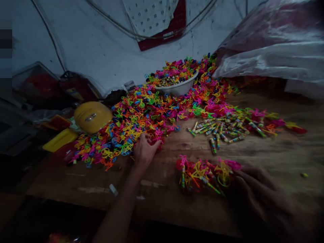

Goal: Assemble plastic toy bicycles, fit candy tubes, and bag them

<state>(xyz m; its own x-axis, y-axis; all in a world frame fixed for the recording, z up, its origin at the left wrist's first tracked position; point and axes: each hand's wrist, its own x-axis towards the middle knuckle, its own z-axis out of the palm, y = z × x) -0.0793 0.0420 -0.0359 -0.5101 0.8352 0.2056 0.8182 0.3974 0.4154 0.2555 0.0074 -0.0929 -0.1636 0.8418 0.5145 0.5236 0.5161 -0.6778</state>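
Note:
My left hand (145, 150) is at the near edge of a large heap of small colourful plastic pieces (134, 125). Its thumb is spread from the curled fingers, close to a pink piece (158, 134); the fingertips are partly hidden. On the right, my right hand (260, 189) is dark and blurred, with its fingers stretched toward a small cluster of pink, yellow and red plastic pieces (202, 175). Its fingertips reach the cluster's right end, at a pink piece (233, 164). Thin printed tubes (183, 177) lie among the cluster.
Beyond the cluster lie several loose printed tubes (220, 128) on the wooden table (162, 168). A white bowl (177, 89) of tubes and pieces sits in the heap. A yellow dome-shaped object (92, 117) stands left; a clear plastic bag (273, 50) bulges at back right.

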